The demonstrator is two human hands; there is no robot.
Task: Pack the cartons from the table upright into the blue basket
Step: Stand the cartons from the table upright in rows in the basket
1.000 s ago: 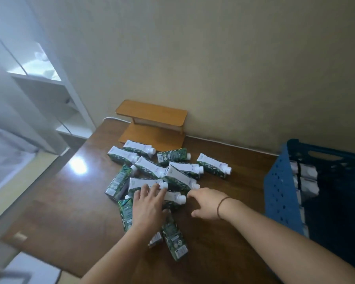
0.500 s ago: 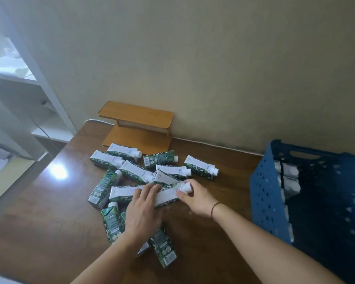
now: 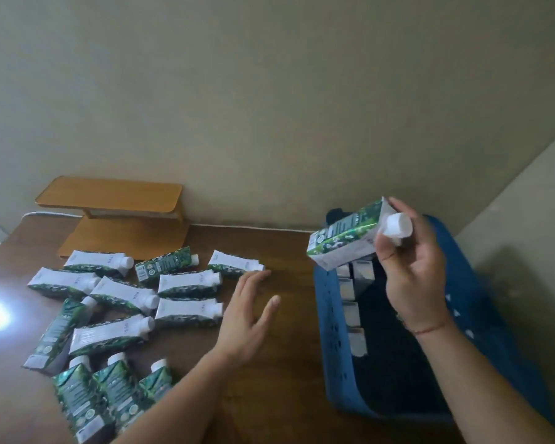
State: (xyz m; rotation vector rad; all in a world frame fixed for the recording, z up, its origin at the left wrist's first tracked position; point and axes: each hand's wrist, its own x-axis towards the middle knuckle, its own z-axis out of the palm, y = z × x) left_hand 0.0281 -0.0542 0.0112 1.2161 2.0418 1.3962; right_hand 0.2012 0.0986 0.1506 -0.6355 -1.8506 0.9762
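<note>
One carton [image 3: 345, 240] sits tilted in the right hand [image 3: 410, 264], gripped at its capped end above the blue basket [image 3: 329, 331], while the left hand [image 3: 244, 318] hovers slack-fingered, holding nothing, beside the cartons on the table [image 3: 269, 395].

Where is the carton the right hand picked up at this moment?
In the head view, the carton is held tilted in the right hand, at the right of the frame above the far end of the blue basket.
</note>
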